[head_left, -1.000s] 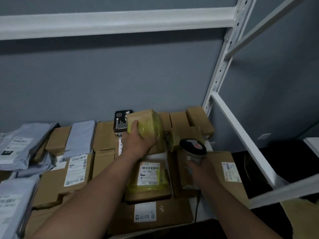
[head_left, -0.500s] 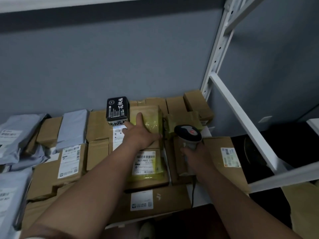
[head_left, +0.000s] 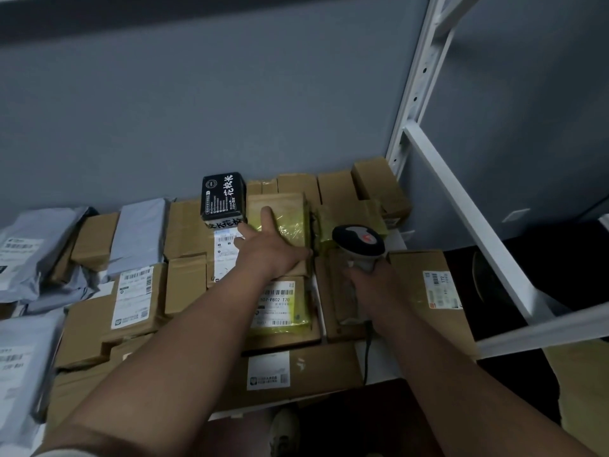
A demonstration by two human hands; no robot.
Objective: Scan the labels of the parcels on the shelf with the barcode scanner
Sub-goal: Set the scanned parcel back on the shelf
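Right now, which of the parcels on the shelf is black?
Only the small black box with white printed characters, at the back, just left of the left hand. The other parcels are brown cardboard, grey bags or yellow-taped.

Parcels: matt brown cardboard boxes, white paper labels; one box wrapped in glossy yellow tape; smooth grey plastic mailer bags; black printed carton, slight sheen. Barcode scanner: smooth grey plastic. Shelf frame: white painted metal

Left hand flat, fingers straight; right hand curled.
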